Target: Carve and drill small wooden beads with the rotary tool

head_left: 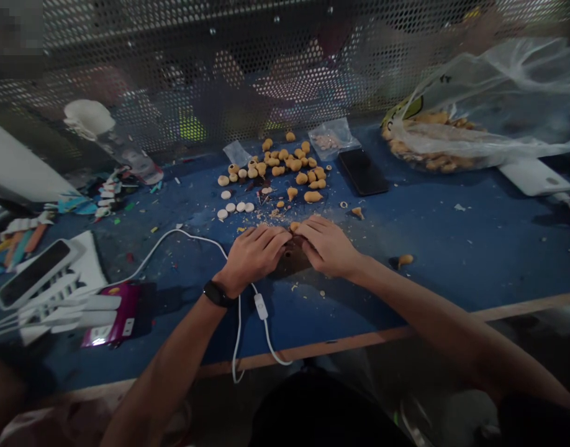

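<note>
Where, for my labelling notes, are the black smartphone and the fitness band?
Black smartphone (363,172): head view, on the middle of its dark face.
Fitness band (215,293): head view, on the middle of its black strap.

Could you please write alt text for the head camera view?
The left hand and right hand meet over a small tan piece on a blue workbench. More tan pieces lie scattered beyond them, and a plastic bag holds others at upper right.

Perforated metal screen (285,56) behind a blue workbench (490,248)
</note>
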Motion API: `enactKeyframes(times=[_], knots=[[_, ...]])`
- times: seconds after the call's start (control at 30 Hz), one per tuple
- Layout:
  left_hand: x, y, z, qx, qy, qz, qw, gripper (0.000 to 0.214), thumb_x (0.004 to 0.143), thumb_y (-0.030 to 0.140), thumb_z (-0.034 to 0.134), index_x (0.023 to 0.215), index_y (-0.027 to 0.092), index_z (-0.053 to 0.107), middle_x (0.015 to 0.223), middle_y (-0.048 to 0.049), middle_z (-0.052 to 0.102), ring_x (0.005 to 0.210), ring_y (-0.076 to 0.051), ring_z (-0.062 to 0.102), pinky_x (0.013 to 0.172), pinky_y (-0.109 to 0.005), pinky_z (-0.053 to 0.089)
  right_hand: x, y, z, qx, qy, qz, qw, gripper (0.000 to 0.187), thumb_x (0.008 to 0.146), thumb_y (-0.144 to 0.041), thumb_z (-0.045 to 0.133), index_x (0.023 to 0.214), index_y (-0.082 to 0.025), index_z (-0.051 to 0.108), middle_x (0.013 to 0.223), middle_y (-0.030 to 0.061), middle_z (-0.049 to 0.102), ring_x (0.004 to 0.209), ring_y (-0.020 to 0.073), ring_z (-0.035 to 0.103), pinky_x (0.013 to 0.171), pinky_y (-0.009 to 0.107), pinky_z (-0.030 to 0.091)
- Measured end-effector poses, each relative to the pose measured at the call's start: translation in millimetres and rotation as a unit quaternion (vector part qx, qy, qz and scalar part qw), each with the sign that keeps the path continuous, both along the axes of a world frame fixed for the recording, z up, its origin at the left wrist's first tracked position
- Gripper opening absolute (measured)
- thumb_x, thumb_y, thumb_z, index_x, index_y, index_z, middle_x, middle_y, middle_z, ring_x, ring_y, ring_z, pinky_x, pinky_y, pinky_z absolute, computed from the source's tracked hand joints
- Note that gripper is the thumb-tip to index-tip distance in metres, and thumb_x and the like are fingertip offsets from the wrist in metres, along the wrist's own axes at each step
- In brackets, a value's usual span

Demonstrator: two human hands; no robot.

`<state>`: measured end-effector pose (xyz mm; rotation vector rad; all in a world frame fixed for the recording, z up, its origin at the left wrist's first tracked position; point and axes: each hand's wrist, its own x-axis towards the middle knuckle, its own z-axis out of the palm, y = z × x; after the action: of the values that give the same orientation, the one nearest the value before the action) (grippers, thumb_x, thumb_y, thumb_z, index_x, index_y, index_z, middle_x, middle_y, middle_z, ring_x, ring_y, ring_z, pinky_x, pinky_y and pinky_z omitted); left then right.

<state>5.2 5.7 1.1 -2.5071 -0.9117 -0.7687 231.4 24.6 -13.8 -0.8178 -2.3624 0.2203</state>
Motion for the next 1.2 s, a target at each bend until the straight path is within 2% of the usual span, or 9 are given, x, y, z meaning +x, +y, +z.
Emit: enactKeyframes(times=[0.17, 0.57, 0.73, 0.8, 0.87, 0.97, 1.03, 1.13, 1.2], knots=[[-0.8, 0.5, -2.4, -0.015, -0.014, -0.005, 1.0, 0.015, 0.102, 0.018, 0.056, 0.111, 0.02, 0.067, 0.104, -0.006, 0.08, 0.09, -0.02, 0.073, 0.073, -0.032, 0.053, -0.2, -0.3, -0.4, -0.007, 0.017, 0.009, 1.0, 0.013, 0.098, -0.016, 0.047, 0.106, -0.019, 0.058, 0.097, 0.0128, 0.068, 0.092, 0.0283, 0.057, 0.082, 0.041, 0.046], [-2.0, -0.2, 0.4, 0.016, 0.013, 0.002, 1.0, 0.019, 0.101, 0.015, 0.057, 0.115, 0.022, 0.068, 0.108, -0.0046, 0.082, 0.091, -0.02, 0.075, 0.075, -0.033, 0.054, -3.2, -0.7, -3.8, 0.003, 0.03, -0.001, 1.0, 0.017, 0.103, -0.017, 0.043, 0.1, -0.02, 0.06, 0.091, 0.0114, 0.069, 0.087, 0.0269, 0.059, 0.08, 0.04, 0.047], [-0.3, -1.7, 6.0, -0.036, -0.129, 0.03, 0.99, 0.012, 0.102, 0.028, 0.064, 0.109, 0.02, 0.068, 0.102, -0.0052, 0.081, 0.091, -0.018, 0.076, 0.079, -0.03, 0.057, 0.3, -2.2, 5.4, -0.089, 0.16, -0.029, 0.983, 0.024, 0.108, -0.03, 0.046, 0.128, -0.02, 0.055, 0.106, 0.0105, 0.073, 0.097, 0.0243, 0.068, 0.086, 0.038, 0.051], [2.1, -3.9, 11.1, -0.102, -0.249, 0.073, 0.96, 0.019, 0.101, 0.038, 0.067, 0.108, 0.02, 0.068, 0.099, -0.0047, 0.08, 0.088, -0.016, 0.075, 0.078, -0.029, 0.058, 2.1, -3.3, 10.6, -0.119, 0.195, -0.047, 0.972, 0.028, 0.108, -0.032, 0.046, 0.133, -0.02, 0.051, 0.105, 0.0088, 0.073, 0.095, 0.0224, 0.069, 0.086, 0.037, 0.052], [6.2, -6.5, 16.8, -0.182, -0.376, 0.1, 0.903, 0.025, 0.1, 0.044, 0.067, 0.109, 0.02, 0.066, 0.101, -0.0057, 0.08, 0.09, -0.017, 0.075, 0.083, -0.031, 0.059, 2.2, -5.1, 14.0, -0.136, 0.197, -0.043, 0.97, 0.021, 0.107, -0.034, 0.049, 0.123, -0.022, 0.054, 0.1, 0.0071, 0.073, 0.089, 0.0208, 0.069, 0.083, 0.036, 0.052], [15.2, -10.2, 21.6, -0.288, -0.494, 0.053, 0.818, 0.031, 0.1, 0.05, 0.064, 0.108, 0.021, 0.062, 0.101, -0.0068, 0.08, 0.092, -0.018, 0.076, 0.086, -0.034, 0.061, -2.8, -10.5, 14.8, -0.166, 0.192, 0.018, 0.967, 0.016, 0.103, -0.038, 0.056, 0.108, -0.023, 0.053, 0.093, 0.0049, 0.071, 0.083, 0.0198, 0.069, 0.079, 0.035, 0.053], [22.2, -12.5, 19.8, -0.338, -0.533, 0.018, 0.776, 0.034, 0.098, 0.054, 0.067, 0.105, 0.021, 0.06, 0.096, -0.0054, 0.079, 0.089, -0.017, 0.077, 0.083, -0.033, 0.062, -8.5, -15.6, 13.3, -0.208, 0.208, 0.055, 0.954, 0.028, 0.099, -0.044, 0.064, 0.113, -0.024, 0.05, 0.094, 0.0051, 0.071, 0.085, 0.0219, 0.071, 0.079, 0.037, 0.055], [31.4, -15.2, 11.1, -0.391, -0.549, 0.025, 0.738, 0.038, 0.091, 0.055, 0.075, 0.1, 0.021, 0.059, 0.094, -0.0032, 0.076, 0.083, -0.015, 0.075, 0.071, -0.027, 0.06, -16.7, -23.0, 11.0, -0.275, 0.251, 0.057, 0.926, 0.059, 0.085, -0.05, 0.08, 0.123, -0.025, 0.044, 0.1, 0.0058, 0.069, 0.088, 0.0249, 0.073, 0.078, 0.04, 0.057], [35.0, -15.6, 5.0, -0.405, -0.549, 0.026, 0.731, 0.041, 0.087, 0.055, 0.079, 0.102, 0.022, 0.059, 0.093, -0.0023, 0.075, 0.081, -0.015, 0.074, 0.069, -0.026, 0.06, -19.7, -25.8, 11.4, -0.312, 0.288, 0.043, 0.904, 0.059, 0.084, -0.046, 0.082, 0.123, -0.025, 0.042, 0.097, 0.0035, 0.067, 0.082, 0.0222, 0.072, 0.075, 0.04, 0.058]])
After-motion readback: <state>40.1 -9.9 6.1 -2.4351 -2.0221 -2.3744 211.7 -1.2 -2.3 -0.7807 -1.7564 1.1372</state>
